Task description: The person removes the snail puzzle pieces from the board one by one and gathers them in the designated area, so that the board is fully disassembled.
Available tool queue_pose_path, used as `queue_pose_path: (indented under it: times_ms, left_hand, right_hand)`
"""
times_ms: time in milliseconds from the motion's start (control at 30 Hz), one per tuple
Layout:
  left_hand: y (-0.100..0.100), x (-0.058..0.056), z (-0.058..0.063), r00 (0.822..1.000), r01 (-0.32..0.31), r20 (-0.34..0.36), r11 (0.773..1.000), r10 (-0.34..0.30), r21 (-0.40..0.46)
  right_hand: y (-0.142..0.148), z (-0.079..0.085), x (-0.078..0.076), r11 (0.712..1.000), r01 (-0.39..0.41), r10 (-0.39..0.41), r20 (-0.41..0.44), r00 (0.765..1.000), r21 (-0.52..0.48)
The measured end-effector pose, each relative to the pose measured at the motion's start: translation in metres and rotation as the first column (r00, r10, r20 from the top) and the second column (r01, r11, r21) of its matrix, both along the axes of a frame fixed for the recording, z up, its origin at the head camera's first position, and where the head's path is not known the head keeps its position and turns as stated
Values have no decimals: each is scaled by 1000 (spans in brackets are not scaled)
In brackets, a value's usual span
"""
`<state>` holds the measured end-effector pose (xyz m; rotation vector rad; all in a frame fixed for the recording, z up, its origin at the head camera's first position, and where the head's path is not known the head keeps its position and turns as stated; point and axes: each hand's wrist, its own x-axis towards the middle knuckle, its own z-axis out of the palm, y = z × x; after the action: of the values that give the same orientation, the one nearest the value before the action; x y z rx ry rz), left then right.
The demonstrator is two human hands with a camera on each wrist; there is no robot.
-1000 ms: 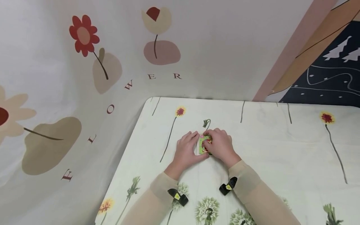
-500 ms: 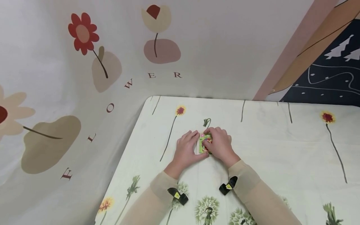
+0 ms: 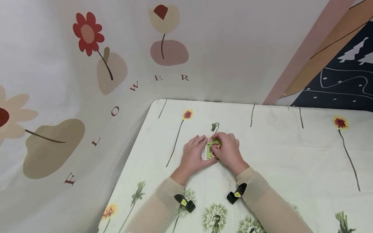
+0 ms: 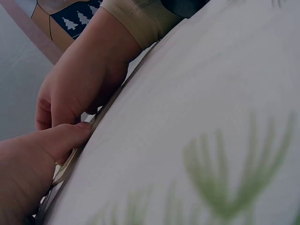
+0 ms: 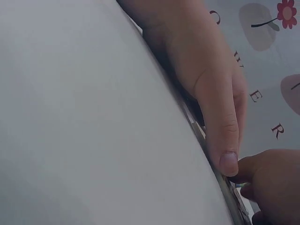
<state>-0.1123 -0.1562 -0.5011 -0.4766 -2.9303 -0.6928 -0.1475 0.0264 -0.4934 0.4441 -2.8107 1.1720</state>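
A small flat green board with a colourful picture (image 3: 208, 151) lies on the table, its right part covered by a hand. My left hand (image 3: 193, 157) lies along its left side, fingers nearly straight at the upper left corner and thumb along the near edge. My right hand (image 3: 229, 150) reaches over it from the right, with bent forefinger and thumb holding at its surface. In the left wrist view the left thumb (image 4: 68, 138) rests by the board's thin edge (image 4: 70, 166), close to the right hand. The right fingertips' exact hold is hidden.
A white tablecloth (image 3: 291, 155) printed with flowers covers the table. Behind it hangs a pale cloth (image 3: 227, 58) with flower prints and letters, and a dark patterned part stands at the right. Each sleeve carries a black wrist camera (image 3: 185, 203).
Both hands stay at the board in almost the same place. The right fingers shift very slightly on it, and the head view drifts a little.
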Motion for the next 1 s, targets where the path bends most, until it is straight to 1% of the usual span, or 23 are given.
queue_pose_path:
  times_ms: [233, 367, 500, 600, 667, 767, 867, 1000]
  left_hand:
    - [1, -1, -1, 1000, -2, 12, 1000, 2, -6]
    - [1, 0, -1, 1000, 3, 14, 1000, -3, -12]
    - [0, 0, -1, 1000, 6, 8, 1000, -6, -13]
    - [-1, 1, 0, 1000, 4, 8, 1000, -4, -12]
    - [-1, 2, 0, 1000, 1, 20, 1000, -1, -17]
    - [-1, 2, 0, 999, -1, 33, 1000, 2, -20]
    - [0, 2, 0, 999, -6, 35, 1000, 6, -18]
    - [-1, 1, 0, 999, -6, 35, 1000, 6, -8]
  right_hand:
    - [4, -4, 1, 997, -40, 33, -105, 994, -62]
    - [6, -5, 1, 996, -47, 37, -122, 992, -80]
    - [8, -6, 2, 995, -31, 19, -137, 990, -90]
    - [13, -5, 2, 992, -12, -4, -133, 991, -125]
    - [18, -5, 3, 986, 7, -26, -110, 994, -167]
    - [27, -5, 2, 978, 37, -54, -78, 995, -204]
    - [36, -5, 2, 977, 60, -75, -64, 995, -203]
    - [50, -8, 3, 981, 73, -89, -85, 992, -177]
